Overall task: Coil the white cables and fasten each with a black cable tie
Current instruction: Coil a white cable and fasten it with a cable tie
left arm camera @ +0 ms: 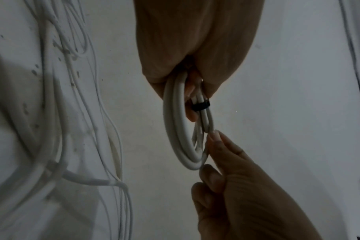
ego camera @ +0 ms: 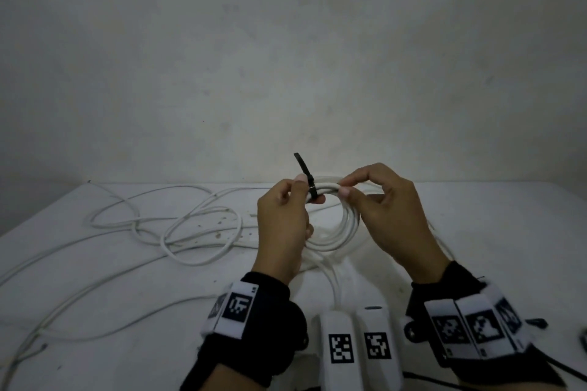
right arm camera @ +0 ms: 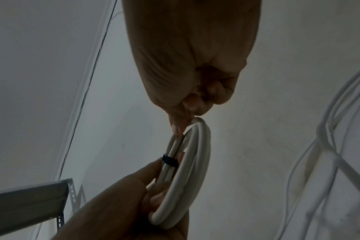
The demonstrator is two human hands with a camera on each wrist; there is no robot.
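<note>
A coil of white cable (ego camera: 336, 232) is held up over the white table (ego camera: 127, 327) between both hands. A black cable tie (ego camera: 312, 192) is wrapped round the coil's top strands, and its free tail (ego camera: 300, 162) sticks up and to the left. My left hand (ego camera: 306, 192) grips the coil at the tie, with the thumb against the tie and the fingers curled through the loop. My right hand (ego camera: 344, 188) pinches the coil's top just right of the tie. The wrist views show the tie (left arm camera: 200, 106) (right arm camera: 170, 160) as a band across the coil (left arm camera: 175, 129) (right arm camera: 195, 162).
Loose white cables (ego camera: 178, 225) sprawl in loops over the table's left half. Two white tagged devices (ego camera: 340, 349) lie at the near edge between my wrists. Small black pieces (ego camera: 536, 322) sit at the far right. A grey metal shelf rail (right arm camera: 31, 194) shows beyond the table.
</note>
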